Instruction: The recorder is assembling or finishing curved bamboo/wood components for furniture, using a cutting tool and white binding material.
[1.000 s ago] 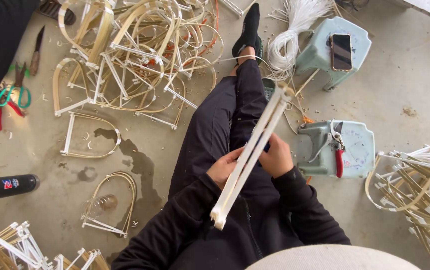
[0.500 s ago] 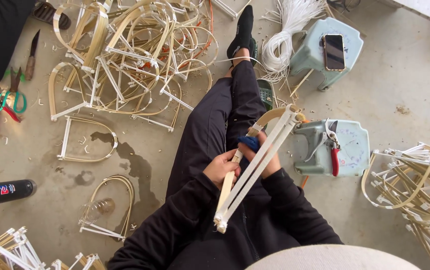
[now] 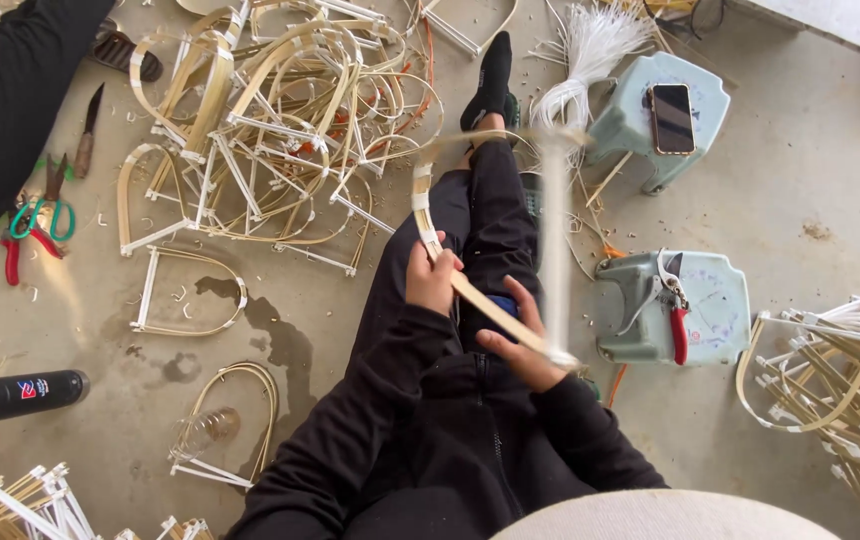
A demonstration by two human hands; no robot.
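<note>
- The left hand [image 3: 432,280] is closed around the curved strip of a bamboo frame [image 3: 450,270], thumb on top, gripping it just above the person's lap.
- The right hand [image 3: 518,345] cups the frame's lower end, fingers curled under the strip where it meets a white straight bar [image 3: 553,250] (that bar is blurred, so its exact line is hard to tell).
- The frame arches from the hands up over the person's black-trousered leg [image 3: 495,210], which stretches out across the floor [image 3: 810,170].
- To the left of the leg lies a big pile of frames [image 3: 270,120], tangled together on the floor.
- One frame [image 3: 190,290] lies apart below the pile, and another [image 3: 235,420] lies nearer the person's left elbow.
- Just right of the leg stands a pale green stool [image 3: 720,310] with red-handled shears [image 3: 672,305] on it.
- A second stool [image 3: 630,120] further up carries a phone [image 3: 670,118], with a bundle of white strips [image 3: 585,60] beside it.
- More frames [image 3: 830,380] are stacked at the right edge.
- At the left edge: green-handled scissors [image 3: 35,215], a knife [image 3: 88,130], and a black bottle [image 3: 15,395] lying on its side.
</note>
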